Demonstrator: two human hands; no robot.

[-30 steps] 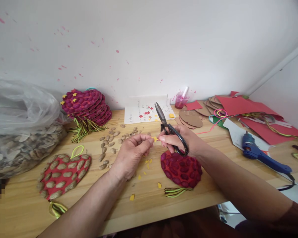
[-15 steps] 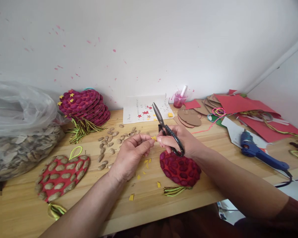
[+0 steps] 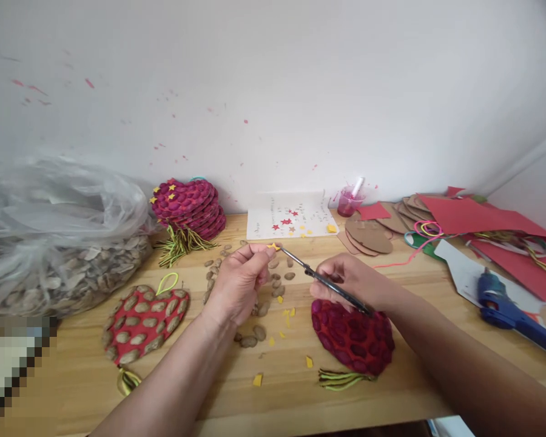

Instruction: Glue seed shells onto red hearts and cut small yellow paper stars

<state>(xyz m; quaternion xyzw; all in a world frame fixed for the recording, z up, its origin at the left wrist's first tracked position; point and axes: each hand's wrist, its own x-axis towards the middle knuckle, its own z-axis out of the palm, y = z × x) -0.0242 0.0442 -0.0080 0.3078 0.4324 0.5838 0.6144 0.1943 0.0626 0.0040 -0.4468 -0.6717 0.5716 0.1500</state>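
Observation:
Between thumb and fingertips my left hand [image 3: 241, 276] pinches a small yellow paper star [image 3: 273, 246]. My right hand [image 3: 346, 279] grips black-handled scissors [image 3: 316, 274], whose blades point up and left with the tips at the star. Whether the blades are apart is too fine to make out. Below my right hand lies a purple nut-covered heart [image 3: 352, 340] with a green and brown tassel. Yellow paper scraps [image 3: 258, 380] and unpainted peanuts [image 3: 252, 335] are scattered on the wooden table under and beside my left hand.
On the left are a red heart with unpainted peanuts [image 3: 145, 321], a clear bag of peanuts [image 3: 73, 261] and stacked purple hearts [image 3: 186, 203]. A paper sheet with stars [image 3: 266, 221] and a pink-stained cup [image 3: 348, 203] stand behind. Rightward are cardboard pieces [image 3: 368, 235], red paper [image 3: 473, 215] and a blue glue gun [image 3: 514, 315].
The scissors have swung from pointing upright to lying leftward, tips now at the star. My right hand has turned and drawn away from my left. The view has shifted left.

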